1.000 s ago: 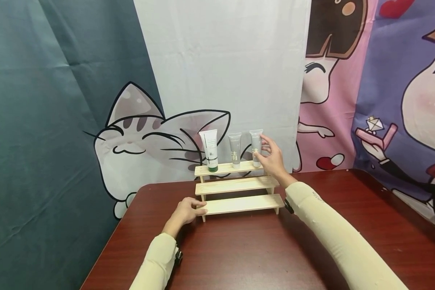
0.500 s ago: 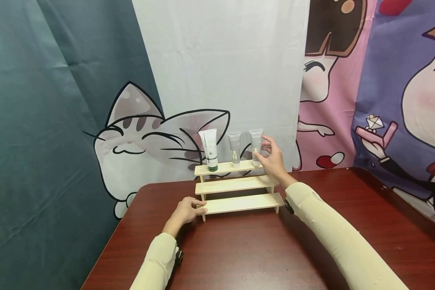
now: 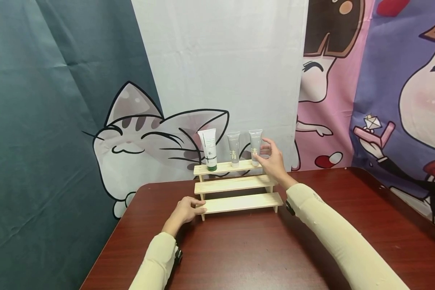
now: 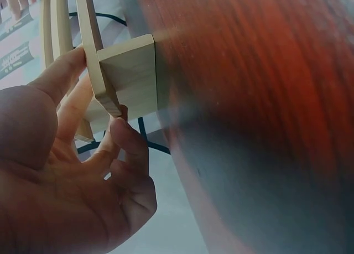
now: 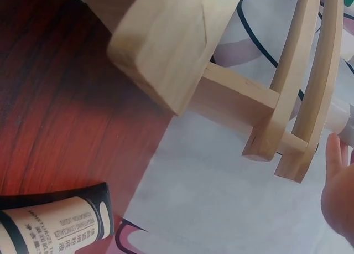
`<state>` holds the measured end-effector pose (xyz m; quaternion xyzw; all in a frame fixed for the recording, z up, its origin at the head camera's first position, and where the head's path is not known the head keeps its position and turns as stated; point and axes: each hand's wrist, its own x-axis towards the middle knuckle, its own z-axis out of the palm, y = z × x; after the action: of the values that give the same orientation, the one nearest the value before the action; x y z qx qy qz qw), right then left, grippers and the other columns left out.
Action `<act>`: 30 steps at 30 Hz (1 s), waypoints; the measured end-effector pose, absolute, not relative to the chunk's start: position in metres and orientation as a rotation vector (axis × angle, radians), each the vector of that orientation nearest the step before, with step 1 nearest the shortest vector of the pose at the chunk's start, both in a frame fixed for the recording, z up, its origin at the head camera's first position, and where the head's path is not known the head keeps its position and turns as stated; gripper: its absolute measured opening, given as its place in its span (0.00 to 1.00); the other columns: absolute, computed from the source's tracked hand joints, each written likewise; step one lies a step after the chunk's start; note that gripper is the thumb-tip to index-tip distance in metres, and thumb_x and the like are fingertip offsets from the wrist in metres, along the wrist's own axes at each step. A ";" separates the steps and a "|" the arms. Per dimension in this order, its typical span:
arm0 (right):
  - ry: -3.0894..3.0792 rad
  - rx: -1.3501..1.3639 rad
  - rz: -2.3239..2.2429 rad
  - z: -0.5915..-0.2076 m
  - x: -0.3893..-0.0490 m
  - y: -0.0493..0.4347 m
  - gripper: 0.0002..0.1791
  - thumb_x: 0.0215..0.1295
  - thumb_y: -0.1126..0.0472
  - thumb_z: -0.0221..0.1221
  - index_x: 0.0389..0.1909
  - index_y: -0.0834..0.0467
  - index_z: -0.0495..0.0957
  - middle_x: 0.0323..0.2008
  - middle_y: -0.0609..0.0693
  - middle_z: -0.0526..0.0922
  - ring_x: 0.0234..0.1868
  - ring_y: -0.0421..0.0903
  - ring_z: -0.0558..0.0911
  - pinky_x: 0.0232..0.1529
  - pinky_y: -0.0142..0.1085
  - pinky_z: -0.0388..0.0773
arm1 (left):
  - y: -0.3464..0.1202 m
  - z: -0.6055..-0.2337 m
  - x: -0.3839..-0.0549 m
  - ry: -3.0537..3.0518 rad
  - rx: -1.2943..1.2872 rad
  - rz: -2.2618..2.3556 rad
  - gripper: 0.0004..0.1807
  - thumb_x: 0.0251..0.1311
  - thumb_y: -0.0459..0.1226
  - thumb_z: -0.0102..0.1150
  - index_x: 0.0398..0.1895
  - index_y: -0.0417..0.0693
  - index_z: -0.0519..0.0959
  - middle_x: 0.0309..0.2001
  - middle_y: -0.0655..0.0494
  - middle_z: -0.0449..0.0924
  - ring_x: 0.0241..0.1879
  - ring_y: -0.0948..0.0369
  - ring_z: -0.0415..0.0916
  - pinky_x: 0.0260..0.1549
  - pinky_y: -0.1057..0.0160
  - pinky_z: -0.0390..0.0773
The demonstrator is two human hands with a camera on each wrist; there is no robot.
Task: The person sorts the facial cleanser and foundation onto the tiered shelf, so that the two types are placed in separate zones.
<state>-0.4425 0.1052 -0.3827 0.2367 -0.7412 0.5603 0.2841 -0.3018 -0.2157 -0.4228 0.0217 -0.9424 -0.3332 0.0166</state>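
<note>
A three-tier wooden display rack (image 3: 243, 202) stands on the table. My left hand (image 3: 184, 209) grips the left end of its lowest board, thumb and fingers on opposite faces, as the left wrist view shows. Along the top board stand a white squeeze tube with a green cap (image 3: 208, 149), a clear grey tube with gold lettering (image 3: 234, 149) and a matching grey tube (image 3: 255, 141) at the right end. My right hand (image 3: 274, 160) is beside that last tube, thumb overlapping its lower front, the other fingers spread along its right side. All three tubes are upright on their caps.
The right wrist view shows a beige tube with black ends (image 5: 61, 223) lying on the red-brown table (image 3: 239, 249), near the rack's right end. A printed cloth backdrop (image 3: 224, 60) hangs right behind the rack.
My right index finger has come off the upper edge of the right grey tube and moved slightly down and right. The left hand and the tubes stay put.
</note>
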 end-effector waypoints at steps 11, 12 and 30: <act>-2.064 0.569 1.477 -0.380 -0.428 0.110 0.43 0.56 0.65 0.72 0.71 0.59 0.62 0.53 0.64 0.79 0.50 0.66 0.82 0.44 0.53 0.82 | -0.217 -0.423 -0.303 -2.944 0.070 -1.051 0.14 0.54 0.42 0.74 0.46 0.56 0.89 0.57 0.44 0.78 0.63 0.44 0.70 0.61 0.46 0.70; -2.064 0.567 1.485 -0.380 -0.427 0.111 0.43 0.56 0.65 0.72 0.71 0.59 0.62 0.53 0.64 0.80 0.50 0.66 0.82 0.44 0.53 0.82 | -0.217 -0.423 -0.303 -2.943 0.070 -1.051 0.14 0.54 0.41 0.74 0.46 0.56 0.89 0.57 0.44 0.78 0.63 0.44 0.70 0.61 0.46 0.70; -2.207 0.512 1.420 -0.380 -0.411 0.134 0.35 0.61 0.64 0.69 0.69 0.57 0.66 0.56 0.63 0.79 0.48 0.60 0.84 0.38 0.47 0.84 | -0.218 -0.422 -0.304 -2.950 0.066 -1.045 0.15 0.54 0.41 0.74 0.46 0.56 0.89 0.57 0.44 0.78 0.62 0.44 0.70 0.60 0.46 0.71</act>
<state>-0.4106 0.1336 -0.3796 0.1861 -0.8029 0.5165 0.2320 -0.3039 -0.2181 -0.4225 0.0212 -0.9424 -0.3338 0.0055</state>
